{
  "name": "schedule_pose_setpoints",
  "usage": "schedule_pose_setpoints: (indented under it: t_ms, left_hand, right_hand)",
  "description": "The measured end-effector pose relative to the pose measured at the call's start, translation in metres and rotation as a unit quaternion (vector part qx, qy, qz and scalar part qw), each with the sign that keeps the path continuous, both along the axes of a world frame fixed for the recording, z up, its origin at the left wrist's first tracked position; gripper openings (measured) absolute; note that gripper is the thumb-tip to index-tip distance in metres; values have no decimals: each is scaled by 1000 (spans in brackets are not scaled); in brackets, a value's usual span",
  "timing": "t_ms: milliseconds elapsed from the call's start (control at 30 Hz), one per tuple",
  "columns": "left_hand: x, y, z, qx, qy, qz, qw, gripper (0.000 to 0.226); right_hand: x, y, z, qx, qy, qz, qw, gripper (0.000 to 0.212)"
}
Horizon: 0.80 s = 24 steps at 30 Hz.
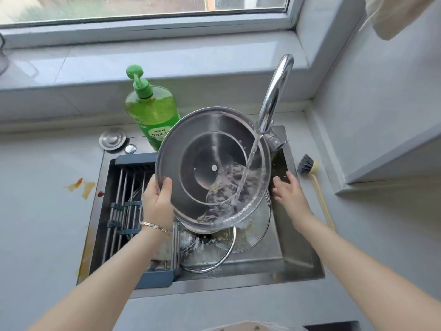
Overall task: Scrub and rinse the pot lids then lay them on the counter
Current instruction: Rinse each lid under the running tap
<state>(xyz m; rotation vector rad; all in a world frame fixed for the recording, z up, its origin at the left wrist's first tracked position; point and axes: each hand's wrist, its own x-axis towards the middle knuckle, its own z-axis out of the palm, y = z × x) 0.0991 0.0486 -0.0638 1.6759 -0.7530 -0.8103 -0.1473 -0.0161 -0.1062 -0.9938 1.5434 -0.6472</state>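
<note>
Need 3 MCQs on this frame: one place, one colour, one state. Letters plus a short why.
1. Where does the dish brush lie?
A on the windowsill
B in a hand
C on the counter right of the sink

2. What colour is the soap bottle?
A green
B blue
C red

3. How is the tap?
A off
B running onto the steel lid
C running onto the brush

Answers:
1 C: it lies beside the sink's right edge.
2 A: the body and pump are both green.
3 B: a stream falls from the spout into the lid that the left hand grips.
</note>
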Motion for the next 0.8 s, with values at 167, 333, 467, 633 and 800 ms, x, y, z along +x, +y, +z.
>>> schedule_pose_setpoints:
  t_ms: [167, 333, 467, 633, 800]
  left_hand:
    - [-2, 0, -23, 168, 159, 18, 973, 24]
    - [-13, 12, -38, 408, 161, -121, 891, 16]
    - [-19, 22, -44, 469, 125, -215, 847, 14]
    - [-23, 27, -44, 507, 199, -215, 810, 14]
    - [-28, 29, -41, 541, 225, -207, 783, 22]
  right_hand:
    - [5, -12, 38, -11, -38, 67, 997, 27]
    - [-8, -23, 50, -19, 113, 127, 985, 20]
    - [-2, -36, 68, 99, 365, 358, 854, 35]
    - [17, -70, 75, 296, 358, 378, 801, 37]
    - [14, -77, 72, 400, 366, 427, 724, 49]
